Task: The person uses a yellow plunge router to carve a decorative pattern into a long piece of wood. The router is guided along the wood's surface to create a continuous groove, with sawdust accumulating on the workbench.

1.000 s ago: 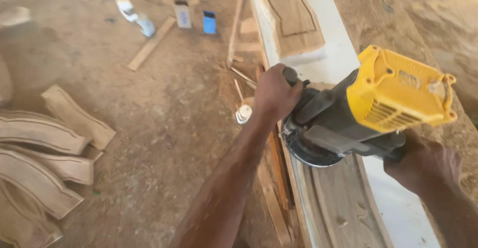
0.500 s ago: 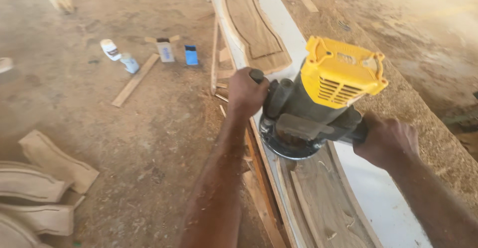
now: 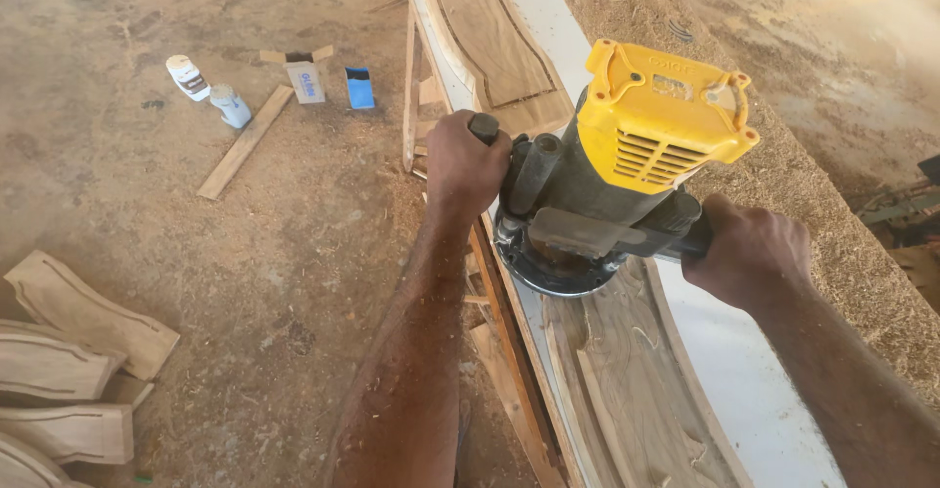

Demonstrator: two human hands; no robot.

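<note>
Your left hand (image 3: 468, 163) is closed tight around the left handle of the router (image 3: 612, 170). Your right hand (image 3: 746, 251) is closed around the right handle. The fingers of both hands wrap all the way round, so the yellow-topped tool sits firm between them.

The router stands upright on a long curved wood panel (image 3: 636, 371), which lies on the white table (image 3: 744, 380). Its round base rests flat on the wood, near the middle of the panel's length.

At 6 o'clock from the tool, the wood looks rough and scooped out. At 12 o'clock lies another curved panel (image 3: 490, 28) with a neat groove along its edge. So part of the cutting looks done, and I think there is more wood left to shape.

At 8 o'clock, shaped wood pieces (image 3: 69, 351) lie stacked on the dusty floor (image 3: 294, 253). At 10 o'clock sit two small bottles (image 3: 211, 92) and a little open box (image 3: 305, 77).
</note>
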